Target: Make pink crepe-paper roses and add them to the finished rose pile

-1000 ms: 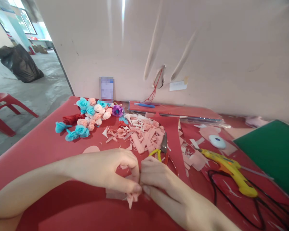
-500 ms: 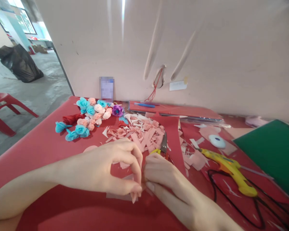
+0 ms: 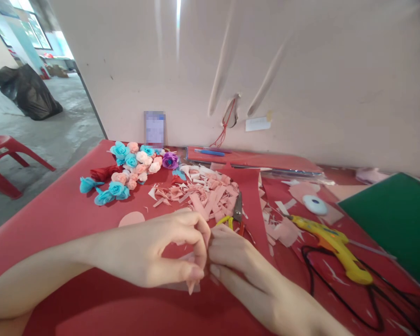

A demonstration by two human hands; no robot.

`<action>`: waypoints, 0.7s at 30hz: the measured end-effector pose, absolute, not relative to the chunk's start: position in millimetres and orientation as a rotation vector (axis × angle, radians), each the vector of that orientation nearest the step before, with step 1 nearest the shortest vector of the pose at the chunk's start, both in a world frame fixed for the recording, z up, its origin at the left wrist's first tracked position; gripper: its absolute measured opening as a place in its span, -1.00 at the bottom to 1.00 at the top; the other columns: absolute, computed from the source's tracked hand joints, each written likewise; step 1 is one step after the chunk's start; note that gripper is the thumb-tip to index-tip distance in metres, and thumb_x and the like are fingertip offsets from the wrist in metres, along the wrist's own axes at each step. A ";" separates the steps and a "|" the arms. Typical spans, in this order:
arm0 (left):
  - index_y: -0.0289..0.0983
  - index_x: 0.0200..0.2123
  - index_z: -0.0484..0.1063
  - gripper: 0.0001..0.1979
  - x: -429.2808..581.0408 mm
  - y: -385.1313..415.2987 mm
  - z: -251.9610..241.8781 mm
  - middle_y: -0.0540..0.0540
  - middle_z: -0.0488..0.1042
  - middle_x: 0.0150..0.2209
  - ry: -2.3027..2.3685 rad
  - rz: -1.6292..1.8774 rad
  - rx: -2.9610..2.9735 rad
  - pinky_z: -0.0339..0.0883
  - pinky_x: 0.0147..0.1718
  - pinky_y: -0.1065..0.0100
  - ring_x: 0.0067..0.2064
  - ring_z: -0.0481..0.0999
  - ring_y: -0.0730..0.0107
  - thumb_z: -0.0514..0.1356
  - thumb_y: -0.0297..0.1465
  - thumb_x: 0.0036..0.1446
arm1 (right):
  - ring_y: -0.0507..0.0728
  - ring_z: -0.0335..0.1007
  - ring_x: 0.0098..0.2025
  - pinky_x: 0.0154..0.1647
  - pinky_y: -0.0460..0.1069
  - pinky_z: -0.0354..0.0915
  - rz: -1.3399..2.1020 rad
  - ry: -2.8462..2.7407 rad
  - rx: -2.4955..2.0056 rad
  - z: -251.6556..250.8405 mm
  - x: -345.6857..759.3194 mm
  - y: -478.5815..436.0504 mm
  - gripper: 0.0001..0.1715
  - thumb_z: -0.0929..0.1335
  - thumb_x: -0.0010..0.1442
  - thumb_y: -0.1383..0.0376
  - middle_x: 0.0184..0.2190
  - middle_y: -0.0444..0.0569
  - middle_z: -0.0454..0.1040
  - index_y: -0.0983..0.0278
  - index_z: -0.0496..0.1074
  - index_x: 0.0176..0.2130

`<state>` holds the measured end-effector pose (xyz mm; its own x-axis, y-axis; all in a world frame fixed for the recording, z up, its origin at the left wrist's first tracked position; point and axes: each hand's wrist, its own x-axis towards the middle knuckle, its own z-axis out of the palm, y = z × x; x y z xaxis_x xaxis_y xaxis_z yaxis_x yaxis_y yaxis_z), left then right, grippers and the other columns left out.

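My left hand [image 3: 177,247] is closed, thumb against bent fingers, on a small pink paper piece [image 3: 191,287] whose pointed end sticks out below the thumb. Beside it, nearly touching, my right hand [image 3: 233,254] has its fingers curled together; whatever is between them is hidden. A flat sheet of pale pink paper [image 3: 182,286] lies on the red tabletop, partly covered by my left hand. Scissors [image 3: 238,210] with yellow and red handles rest just beyond my right hand. A round pink paper cutout [image 3: 132,218] lies behind my left wrist.
Pink paper scraps [image 3: 210,193] are heaped behind the hands, with paper flowers [image 3: 131,170] to their left. On the right lie a yellow glue gun [image 3: 331,242] with a looping black cord [image 3: 311,273], a white oval device [image 3: 315,204] and a green sheet [image 3: 395,219].
My left hand has turned slightly and its thumb and fingers have shifted a little left and up. My right hand stays nearly in place, its fingers still curled.
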<state>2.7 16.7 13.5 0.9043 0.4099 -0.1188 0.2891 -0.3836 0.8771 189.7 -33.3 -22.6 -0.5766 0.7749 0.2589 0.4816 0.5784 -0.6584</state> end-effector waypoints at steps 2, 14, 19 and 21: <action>-0.28 -0.48 0.25 -0.87 2.6 16.5 12.1 -0.03 0.29 -0.22 0.491 0.186 1.992 0.20 -0.08 0.48 -0.12 0.30 0.48 0.09 -0.52 0.10 | 0.07 0.29 -0.41 -0.32 -0.05 0.31 0.722 -2.242 -1.038 -23.1 189.1 -34.6 -0.69 0.13 0.05 0.48 -0.56 -0.06 0.38 0.25 0.34 -0.54; -0.07 -0.44 0.36 -0.86 1.9 3.7 -9.8 0.01 0.40 -0.40 0.854 1.257 2.784 0.26 -0.09 0.17 -0.23 0.32 0.32 0.11 -0.47 0.02 | 0.02 0.33 -0.50 -0.37 -0.12 0.32 0.972 -1.670 -1.245 -26.6 176.4 -38.1 -0.66 0.19 0.16 0.32 -0.61 -0.13 0.37 0.28 0.35 -0.58; -0.03 -0.49 0.40 -0.75 -0.1 4.4 -10.2 0.11 0.47 -0.46 0.673 1.171 2.858 0.28 -0.03 0.17 -0.30 0.41 0.42 0.09 -0.53 0.06 | 0.06 0.36 -0.44 -0.33 -0.07 0.35 1.001 -1.621 -1.225 -29.7 172.8 -42.4 -0.67 0.20 0.18 0.28 -0.55 -0.08 0.41 0.25 0.50 -0.45; -0.02 -0.50 0.41 -0.72 -0.7 4.7 -12.0 0.11 0.49 -0.45 0.699 1.028 2.785 0.28 -0.01 0.13 -0.29 0.44 0.41 0.08 -0.54 0.09 | 0.06 0.33 -0.48 -0.39 -0.08 0.34 0.983 -1.646 -1.222 -30.7 172.2 -43.3 -0.66 0.20 0.18 0.27 -0.57 -0.07 0.38 0.28 0.49 -0.44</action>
<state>-0.7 4.7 -12.0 0.6683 0.4488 0.5933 0.3868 -0.8908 0.2382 172.2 -43.3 -30.7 -0.1707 0.9706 0.1698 0.3112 0.2166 -0.9253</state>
